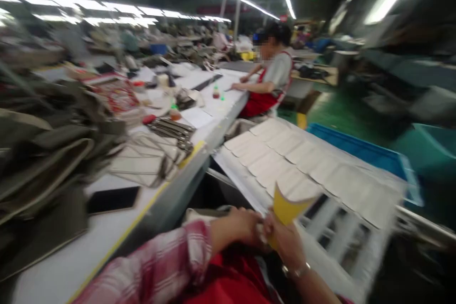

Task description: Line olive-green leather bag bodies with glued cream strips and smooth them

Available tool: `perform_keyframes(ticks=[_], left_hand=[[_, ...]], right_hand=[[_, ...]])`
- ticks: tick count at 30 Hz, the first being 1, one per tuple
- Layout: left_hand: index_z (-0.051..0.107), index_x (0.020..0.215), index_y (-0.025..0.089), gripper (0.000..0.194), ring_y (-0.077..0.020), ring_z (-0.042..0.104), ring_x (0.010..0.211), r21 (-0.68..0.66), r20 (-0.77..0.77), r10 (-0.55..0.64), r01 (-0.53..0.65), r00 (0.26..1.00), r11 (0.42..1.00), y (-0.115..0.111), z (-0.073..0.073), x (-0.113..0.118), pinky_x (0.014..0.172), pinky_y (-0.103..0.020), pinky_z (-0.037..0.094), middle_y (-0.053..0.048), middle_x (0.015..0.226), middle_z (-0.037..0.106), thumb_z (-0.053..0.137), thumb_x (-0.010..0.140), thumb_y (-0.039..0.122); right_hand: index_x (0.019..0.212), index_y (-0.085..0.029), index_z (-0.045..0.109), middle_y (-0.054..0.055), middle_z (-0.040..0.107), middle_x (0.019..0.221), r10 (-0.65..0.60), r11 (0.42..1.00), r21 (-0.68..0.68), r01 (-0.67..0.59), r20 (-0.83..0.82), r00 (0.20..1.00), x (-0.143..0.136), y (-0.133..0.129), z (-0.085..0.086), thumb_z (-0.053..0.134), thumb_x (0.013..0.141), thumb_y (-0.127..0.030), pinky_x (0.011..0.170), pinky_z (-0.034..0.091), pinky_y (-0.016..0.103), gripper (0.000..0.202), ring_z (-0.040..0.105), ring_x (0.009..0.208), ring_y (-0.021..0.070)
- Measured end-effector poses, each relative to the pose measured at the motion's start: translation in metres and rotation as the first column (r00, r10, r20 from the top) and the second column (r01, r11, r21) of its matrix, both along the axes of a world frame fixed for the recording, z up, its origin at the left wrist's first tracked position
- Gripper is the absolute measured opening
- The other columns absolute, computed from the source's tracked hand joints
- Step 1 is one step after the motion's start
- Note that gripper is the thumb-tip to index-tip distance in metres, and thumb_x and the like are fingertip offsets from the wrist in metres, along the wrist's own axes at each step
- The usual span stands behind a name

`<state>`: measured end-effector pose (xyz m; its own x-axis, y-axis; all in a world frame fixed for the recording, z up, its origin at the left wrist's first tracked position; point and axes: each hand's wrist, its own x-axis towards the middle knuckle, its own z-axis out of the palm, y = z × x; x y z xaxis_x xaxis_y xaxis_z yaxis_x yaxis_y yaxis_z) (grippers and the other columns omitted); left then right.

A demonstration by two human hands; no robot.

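Observation:
My right hand (287,240) is closed around a curved yellow piece (290,206), whose wide end sticks up above the fingers. Close beside it on the left is my left hand (245,228), its fingers bent toward the right hand; blur hides whether anything is between them. Both hands are low in front of the red apron (228,280). Just beyond them, overlapping off-white fabric pieces (309,161) lie in rows on a slatted white board (329,223).
A long white table (53,266) runs along the left with dark fabric (42,166), a black flat item (113,199), metal tools (171,128) and small bottles. A person in a red apron (265,85) sits farther along it. Blue bin (359,152) at right.

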<state>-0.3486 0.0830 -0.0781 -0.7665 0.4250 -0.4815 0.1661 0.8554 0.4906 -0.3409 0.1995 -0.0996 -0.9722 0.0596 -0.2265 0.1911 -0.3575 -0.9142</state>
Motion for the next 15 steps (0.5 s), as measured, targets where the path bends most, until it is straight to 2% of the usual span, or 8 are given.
perform_keyframes(ticks=[1,3,6,8,11,15], left_hand=[[0.056,0.114,0.020,0.066,-0.0368,0.053,0.102,0.040,0.029,-0.054,0.052,0.998,0.998,-0.001,-0.009,-0.005,0.084,-0.047,0.039,-0.015,0.112,0.058,0.071,0.056,0.047],[0.053,0.114,0.015,0.064,-0.0362,0.055,0.097,0.113,0.108,-0.147,0.135,0.983,0.984,-0.006,-0.028,-0.022,0.080,-0.046,0.041,-0.017,0.108,0.059,0.068,0.059,0.043],[0.053,0.114,0.019,0.056,-0.0249,0.058,0.092,0.235,0.254,-0.266,0.207,0.930,0.950,-0.014,-0.043,-0.045,0.080,-0.033,0.044,-0.007,0.103,0.063,0.065,0.063,0.039],[0.052,0.118,0.020,0.055,-0.0211,0.057,0.095,0.301,0.320,-0.277,0.180,0.906,0.936,-0.018,-0.047,-0.056,0.084,-0.029,0.042,-0.003,0.106,0.062,0.061,0.066,0.037],[0.052,0.120,0.018,0.055,-0.0210,0.054,0.097,0.378,0.361,-0.269,0.124,0.893,0.917,-0.018,-0.053,-0.065,0.087,-0.029,0.038,-0.003,0.109,0.060,0.058,0.066,0.029],[0.060,0.109,0.018,0.047,-0.0213,0.056,0.086,0.434,0.397,-0.283,0.093,0.873,0.896,-0.014,-0.061,-0.069,0.074,-0.026,0.041,0.000,0.095,0.063,0.055,0.063,0.023]], right_hand=[[0.066,-0.019,0.052,-0.003,0.049,0.057,-0.032,0.998,0.045,0.032,0.003,0.999,-0.001,0.013,-0.002,0.063,0.076,-0.036,0.050,0.041,0.023,0.023,0.045,0.049,0.0090],[0.067,-0.020,0.051,-0.004,0.048,0.057,-0.088,0.993,0.077,0.088,-0.008,0.996,-0.014,0.032,-0.006,0.069,0.067,-0.037,0.048,0.040,0.024,0.025,0.042,0.047,0.0090],[0.071,-0.019,0.048,-0.008,0.036,0.051,-0.062,0.992,-0.110,0.061,-0.003,0.998,-0.038,0.040,-0.012,0.067,0.068,-0.038,0.042,0.034,0.020,0.027,0.030,0.041,0.0055],[0.073,-0.018,0.048,-0.010,0.027,0.048,-0.005,0.968,-0.252,0.010,0.019,1.000,-0.047,0.036,-0.019,0.064,0.072,-0.038,0.039,0.027,0.018,0.026,0.023,0.039,0.0041],[0.074,-0.018,0.049,-0.011,0.021,0.046,0.048,0.938,-0.345,-0.030,0.043,0.998,-0.052,0.026,-0.033,0.060,0.076,-0.040,0.037,0.022,0.016,0.025,0.017,0.038,0.0038],[0.071,-0.018,0.048,-0.011,0.019,0.046,0.093,0.908,-0.415,-0.048,0.087,0.992,-0.056,0.019,-0.046,0.059,0.077,-0.038,0.035,0.019,0.016,0.023,0.015,0.037,0.0039]])
